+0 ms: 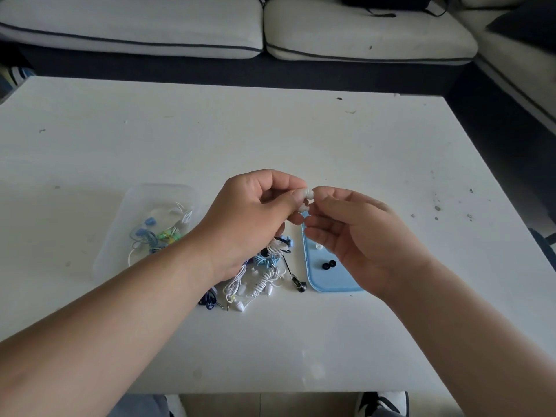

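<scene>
Centrally, left hand [252, 218] and right hand [361, 236] pinch a white earbud [307, 194] with narrowly curled fingers [285, 183]; fingertips mostly hide it.

Sitting room: white table [270, 139], cream sofa, dark floor [481, 121]
Table scuffed and speckled, spreading under and beyond the left hand [249, 224]; two sofa cushions [132, 28] with dark piping well beyond it; corner sofa section [517, 64] far off to the right of the right hand [361, 236]; floor between table and sofa; light soft, dim toward the edges.

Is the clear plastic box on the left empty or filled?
Partly filled: the clear box holds a few tangled earphones, blue, green and white.
</scene>
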Action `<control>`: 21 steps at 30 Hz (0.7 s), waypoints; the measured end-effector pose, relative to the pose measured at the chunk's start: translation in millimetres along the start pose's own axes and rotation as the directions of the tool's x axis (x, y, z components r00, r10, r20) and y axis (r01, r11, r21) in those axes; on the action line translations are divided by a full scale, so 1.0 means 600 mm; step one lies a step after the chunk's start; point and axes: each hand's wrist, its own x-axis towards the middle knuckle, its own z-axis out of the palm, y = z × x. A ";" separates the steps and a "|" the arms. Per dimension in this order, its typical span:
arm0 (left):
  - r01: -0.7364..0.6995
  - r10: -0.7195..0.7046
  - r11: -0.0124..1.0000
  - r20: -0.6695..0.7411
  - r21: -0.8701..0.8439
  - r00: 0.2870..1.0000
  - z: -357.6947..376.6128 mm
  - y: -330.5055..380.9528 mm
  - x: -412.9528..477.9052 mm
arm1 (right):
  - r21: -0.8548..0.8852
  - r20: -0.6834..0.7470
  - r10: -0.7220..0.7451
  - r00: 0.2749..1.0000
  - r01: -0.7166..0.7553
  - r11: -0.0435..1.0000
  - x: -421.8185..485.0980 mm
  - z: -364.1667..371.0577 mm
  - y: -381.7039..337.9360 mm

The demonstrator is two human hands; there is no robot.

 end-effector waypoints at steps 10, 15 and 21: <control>0.070 -0.068 0.993 0.028 -0.094 0.997 -0.008 -0.001 0.004 | -0.712 -0.149 -0.170 0.974 0.014 0.703 0.030 -0.044 0.003; 0.072 -0.070 0.993 0.032 -0.090 0.997 -0.015 -0.002 0.003 | -0.961 -0.114 -0.173 0.978 -0.065 0.268 0.065 -0.069 0.066; 0.071 -0.069 0.995 0.027 -0.077 0.997 -0.022 -0.005 0.004 | -0.971 -0.113 -0.209 0.971 -0.064 0.229 0.079 -0.069 0.080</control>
